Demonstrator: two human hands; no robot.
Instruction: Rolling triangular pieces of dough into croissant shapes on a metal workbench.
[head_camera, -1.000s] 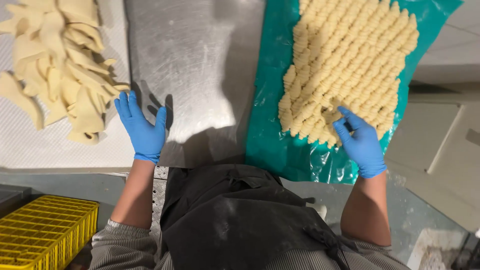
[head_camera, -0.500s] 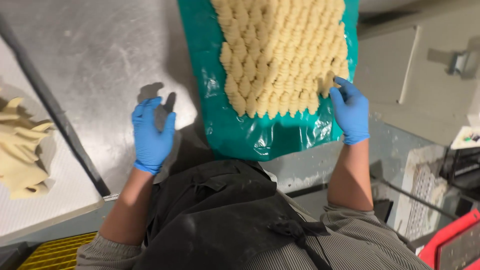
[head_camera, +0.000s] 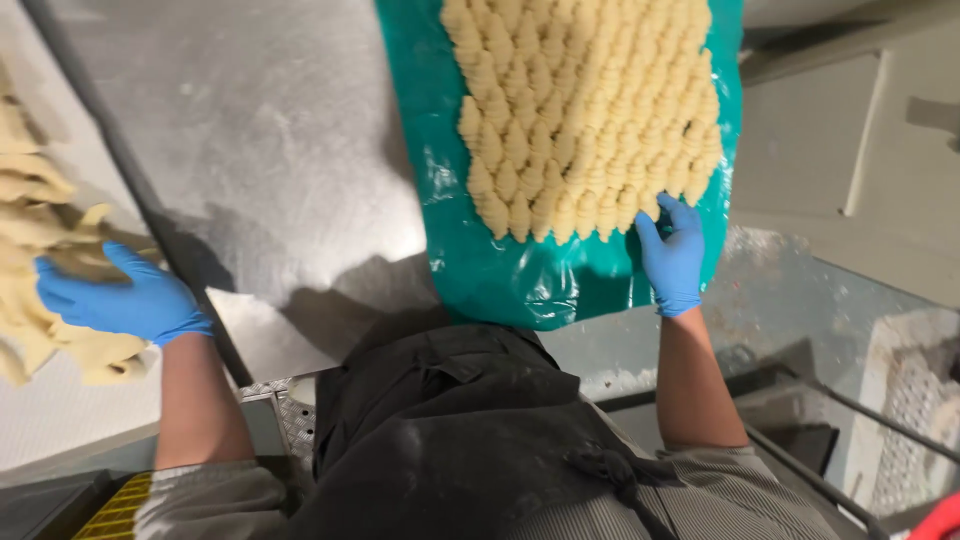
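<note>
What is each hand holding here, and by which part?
Left hand rests on the loose dough strips; grip unclear. Right hand touches the shaped dough rows' near edge, holding nothing.

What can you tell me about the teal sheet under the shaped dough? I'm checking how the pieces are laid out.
The teal sheet looks like glossy, wrinkled plastic film, lying flat on the steel table, its near edge overhanging slightly. Rows of pale, ridged dough pieces cover most of it; the left and near margins stay bare. The gloved right hand rests at its near right part, touching the pieces.
</note>
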